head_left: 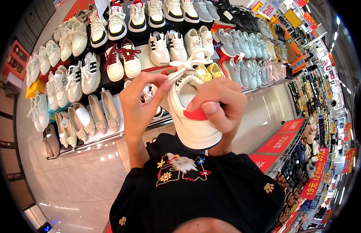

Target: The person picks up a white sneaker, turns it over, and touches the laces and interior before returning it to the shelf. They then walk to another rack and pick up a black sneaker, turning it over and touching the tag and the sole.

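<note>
A white sneaker (196,134) with a red heel patch is held up in front of my chest, its heel towards me. My right hand (223,103) grips it at the heel collar, with the thumb near the red patch. Its white shoelace (185,69) is tied in a bow at the far end. My left hand (141,101) is closed in a pinch of thumb and forefinger on the lace at the left side of the shoe. The sneaker's toe is mostly hidden behind the collar and laces.
A tiered display rack (149,58) with rows of shoes stands ahead, including white sneakers with dark red laces (122,60) and beige flats (81,118). Shelves with sandals and red price signs (315,174) are at the right. Tiled floor (79,182) lies at the left.
</note>
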The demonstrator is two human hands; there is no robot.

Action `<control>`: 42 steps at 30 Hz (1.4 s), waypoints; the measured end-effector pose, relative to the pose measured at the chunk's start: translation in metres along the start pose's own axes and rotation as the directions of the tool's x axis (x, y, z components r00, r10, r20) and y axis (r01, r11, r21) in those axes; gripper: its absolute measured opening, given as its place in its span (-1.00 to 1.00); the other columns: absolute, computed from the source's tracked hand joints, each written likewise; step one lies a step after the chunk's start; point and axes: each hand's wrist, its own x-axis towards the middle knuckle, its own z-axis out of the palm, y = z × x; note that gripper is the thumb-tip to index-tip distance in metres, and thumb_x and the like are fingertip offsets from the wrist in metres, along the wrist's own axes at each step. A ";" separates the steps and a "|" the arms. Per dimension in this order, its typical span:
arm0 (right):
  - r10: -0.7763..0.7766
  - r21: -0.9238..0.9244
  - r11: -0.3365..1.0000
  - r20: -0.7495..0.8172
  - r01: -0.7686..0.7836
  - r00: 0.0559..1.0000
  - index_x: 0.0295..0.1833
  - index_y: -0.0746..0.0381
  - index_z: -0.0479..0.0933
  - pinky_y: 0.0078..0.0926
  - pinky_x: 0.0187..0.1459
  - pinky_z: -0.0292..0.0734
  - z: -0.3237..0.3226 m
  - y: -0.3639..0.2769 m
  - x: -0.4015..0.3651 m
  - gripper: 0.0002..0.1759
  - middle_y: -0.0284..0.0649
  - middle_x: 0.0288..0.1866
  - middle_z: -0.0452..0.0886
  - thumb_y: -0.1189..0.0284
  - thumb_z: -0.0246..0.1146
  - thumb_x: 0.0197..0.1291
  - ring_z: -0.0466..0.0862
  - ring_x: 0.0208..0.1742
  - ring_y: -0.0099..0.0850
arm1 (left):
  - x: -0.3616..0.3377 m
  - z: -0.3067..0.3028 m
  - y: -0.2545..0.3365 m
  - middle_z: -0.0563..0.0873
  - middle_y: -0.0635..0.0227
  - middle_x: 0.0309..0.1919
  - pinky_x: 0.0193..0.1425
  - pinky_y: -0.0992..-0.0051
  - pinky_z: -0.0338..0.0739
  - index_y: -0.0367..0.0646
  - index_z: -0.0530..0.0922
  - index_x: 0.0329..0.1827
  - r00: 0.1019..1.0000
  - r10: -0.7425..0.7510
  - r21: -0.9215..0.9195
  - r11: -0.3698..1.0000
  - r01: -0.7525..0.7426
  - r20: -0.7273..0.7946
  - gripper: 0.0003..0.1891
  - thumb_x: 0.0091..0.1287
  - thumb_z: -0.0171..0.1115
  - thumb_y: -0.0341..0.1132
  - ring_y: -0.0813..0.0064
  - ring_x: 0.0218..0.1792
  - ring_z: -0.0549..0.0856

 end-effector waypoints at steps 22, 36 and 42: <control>0.253 0.187 0.959 -0.225 -0.213 0.941 -0.38 0.34 0.58 -0.67 -0.52 0.29 -0.011 0.015 -0.010 -0.69 -0.34 -0.60 0.53 0.38 0.03 0.29 0.44 -0.60 -0.64 | 0.001 -0.001 -0.014 0.62 0.36 -0.30 -0.14 0.69 0.43 -0.30 0.52 -0.18 0.963 -0.118 -0.288 0.957 0.045 -0.241 -0.85 0.36 0.17 -0.36 0.65 -0.28 0.58; 0.449 0.410 0.893 -0.803 -0.183 0.392 -0.42 0.17 0.39 -0.71 -0.38 0.29 -0.026 0.033 0.007 -0.70 -0.47 -0.48 0.35 0.26 0.06 0.35 0.34 -0.43 -0.73 | 0.019 0.042 -0.037 0.48 0.28 0.16 0.25 0.25 0.32 -0.07 0.40 0.22 0.931 0.281 0.178 0.929 -0.325 0.234 -0.04 -0.43 0.61 -0.16 0.18 0.17 0.46; 0.560 0.610 0.791 -0.756 0.054 0.339 -0.38 0.11 0.34 -0.52 -0.25 0.51 -0.025 0.029 0.002 -0.76 -0.39 -0.42 0.46 0.28 -0.01 0.36 0.54 -0.37 -0.54 | 0.017 0.045 -0.043 0.46 0.23 0.18 0.28 0.22 0.29 -0.08 0.34 0.26 0.918 0.343 0.192 0.905 -0.380 0.200 0.00 -0.41 0.62 -0.22 0.15 0.22 0.42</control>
